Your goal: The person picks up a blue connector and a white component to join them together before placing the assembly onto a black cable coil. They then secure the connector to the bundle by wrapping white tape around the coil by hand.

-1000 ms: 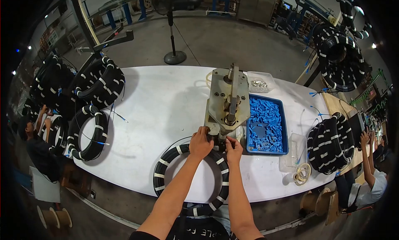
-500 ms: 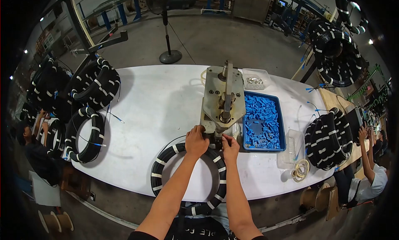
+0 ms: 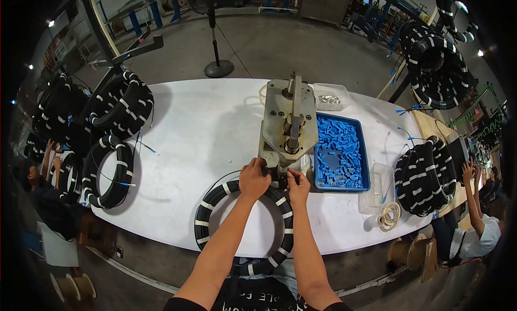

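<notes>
Both hands are at the foot of a metal bench press (image 3: 290, 114) with a vertical lever. My left hand (image 3: 254, 177) is closed at the press's lower left, where a thin black cable (image 3: 219, 177) runs up into its fingers. Opposite it, my right hand (image 3: 298, 184) pinches something small, mostly hidden, just under the press tip. Below my forearms lies a coil of black cable (image 3: 202, 214) bound with white tape bands, its near part overhanging the table edge.
Right of the press stands a blue tray (image 3: 367, 165) of small blue connectors. Clear plastic boxes (image 3: 339, 90) are behind and beside it. Taped cable coils (image 3: 126, 171) stand at the left, with another coil stack (image 3: 425, 176) at the right. Co-workers sit at both sides.
My view has shifted slightly. Both hands stay at the press tip, with the right fingers a little closer in.
</notes>
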`<state>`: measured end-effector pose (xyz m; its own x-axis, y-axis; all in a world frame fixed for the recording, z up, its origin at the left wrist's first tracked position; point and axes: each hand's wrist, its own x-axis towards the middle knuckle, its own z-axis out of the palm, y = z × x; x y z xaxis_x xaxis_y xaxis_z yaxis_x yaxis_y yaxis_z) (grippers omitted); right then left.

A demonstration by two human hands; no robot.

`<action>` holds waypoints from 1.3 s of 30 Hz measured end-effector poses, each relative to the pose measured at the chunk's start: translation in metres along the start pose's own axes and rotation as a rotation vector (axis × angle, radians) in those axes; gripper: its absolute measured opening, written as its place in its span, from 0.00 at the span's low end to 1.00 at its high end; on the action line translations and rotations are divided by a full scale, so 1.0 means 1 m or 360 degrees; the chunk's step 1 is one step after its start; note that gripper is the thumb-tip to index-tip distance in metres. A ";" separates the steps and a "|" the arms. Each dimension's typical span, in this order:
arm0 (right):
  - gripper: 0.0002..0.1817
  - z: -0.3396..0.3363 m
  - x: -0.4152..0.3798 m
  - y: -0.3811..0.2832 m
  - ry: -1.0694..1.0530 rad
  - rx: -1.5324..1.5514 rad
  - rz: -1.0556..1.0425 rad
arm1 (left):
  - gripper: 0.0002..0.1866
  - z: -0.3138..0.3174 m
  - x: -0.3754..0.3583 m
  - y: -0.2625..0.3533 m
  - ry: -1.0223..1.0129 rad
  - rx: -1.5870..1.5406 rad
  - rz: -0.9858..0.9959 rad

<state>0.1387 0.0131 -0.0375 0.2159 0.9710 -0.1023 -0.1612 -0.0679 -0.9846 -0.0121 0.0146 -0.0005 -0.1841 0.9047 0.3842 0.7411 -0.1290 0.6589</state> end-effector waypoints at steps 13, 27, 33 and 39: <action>0.09 0.002 -0.001 -0.004 -0.0004 0.0031 0.0000 | 0.14 -0.002 0.000 0.003 -0.0112 0.0143 0.0085; 0.09 0.000 -0.012 -0.013 0.0024 0.0032 -0.0022 | 0.10 0.000 -0.004 -0.004 0.0018 0.0134 0.0416; 0.08 0.005 -0.031 -0.020 0.0192 -0.0190 -0.0022 | 0.13 0.002 -0.005 -0.008 -0.0107 0.0197 0.0423; 0.06 0.022 -0.049 -0.028 0.0471 -0.0479 -0.0241 | 0.15 0.004 -0.007 -0.010 -0.0138 0.0298 0.0397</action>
<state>0.1119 -0.0276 -0.0023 0.4888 0.8708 0.0528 0.1715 -0.0365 -0.9845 -0.0159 0.0111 -0.0125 0.0678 0.8869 0.4569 0.8639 -0.2813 0.4177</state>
